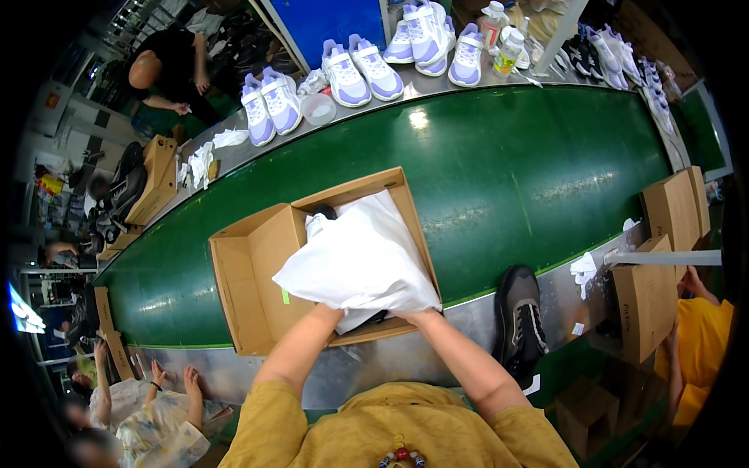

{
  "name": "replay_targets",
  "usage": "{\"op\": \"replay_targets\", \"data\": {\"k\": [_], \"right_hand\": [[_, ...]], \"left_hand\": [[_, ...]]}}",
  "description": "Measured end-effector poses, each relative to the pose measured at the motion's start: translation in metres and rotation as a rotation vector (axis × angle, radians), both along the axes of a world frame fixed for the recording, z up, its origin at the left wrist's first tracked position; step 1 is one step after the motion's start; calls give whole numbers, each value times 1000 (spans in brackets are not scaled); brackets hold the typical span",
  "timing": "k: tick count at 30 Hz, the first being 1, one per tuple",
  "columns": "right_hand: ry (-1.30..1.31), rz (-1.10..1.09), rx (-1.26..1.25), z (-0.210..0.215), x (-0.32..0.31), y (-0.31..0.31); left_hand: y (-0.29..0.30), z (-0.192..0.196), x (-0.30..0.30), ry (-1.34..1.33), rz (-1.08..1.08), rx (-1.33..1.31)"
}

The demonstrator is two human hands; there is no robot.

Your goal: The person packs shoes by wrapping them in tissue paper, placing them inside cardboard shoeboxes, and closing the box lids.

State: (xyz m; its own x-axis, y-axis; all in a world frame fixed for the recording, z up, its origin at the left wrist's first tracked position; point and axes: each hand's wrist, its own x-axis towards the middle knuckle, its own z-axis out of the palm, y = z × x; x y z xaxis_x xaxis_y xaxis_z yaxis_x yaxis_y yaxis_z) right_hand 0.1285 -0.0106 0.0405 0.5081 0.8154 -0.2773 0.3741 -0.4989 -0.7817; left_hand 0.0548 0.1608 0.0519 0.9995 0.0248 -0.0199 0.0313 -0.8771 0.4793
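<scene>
An open cardboard shoe box (261,343) stands in front of me, its lid folded out to the left. White tissue paper (359,257) billows over its right half. Dark parts of a shoe (324,211) peek out at the paper's far edge, and something dark also shows by the near edge. My left hand (331,310) reaches under the near left side of the paper. Beneath the near right corner is my right hand (418,316). The paper covers the fingers of both, so their grip is hidden. A single black-grey shoe (520,320) lies right of the box.
A green conveyor belt (499,179) runs behind the box, with a metal ledge (312,382) along my side. White-and-lilac sneakers (347,74) and bottles (509,53) line the far ledge. Stacked boxes (646,308) and a yellow-sleeved co-worker (702,351) are at right; another person's hands (191,382) rest at left.
</scene>
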Motion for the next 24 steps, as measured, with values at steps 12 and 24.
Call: {"op": "replay_targets", "data": {"k": [12, 24], "right_hand": [[1048, -296, 8, -22, 16, -5], [712, -176, -198, 12, 36, -24]], "left_hand": [[-30, 26, 62, 241, -66, 136], [-30, -19, 52, 6, -58, 193]]}}
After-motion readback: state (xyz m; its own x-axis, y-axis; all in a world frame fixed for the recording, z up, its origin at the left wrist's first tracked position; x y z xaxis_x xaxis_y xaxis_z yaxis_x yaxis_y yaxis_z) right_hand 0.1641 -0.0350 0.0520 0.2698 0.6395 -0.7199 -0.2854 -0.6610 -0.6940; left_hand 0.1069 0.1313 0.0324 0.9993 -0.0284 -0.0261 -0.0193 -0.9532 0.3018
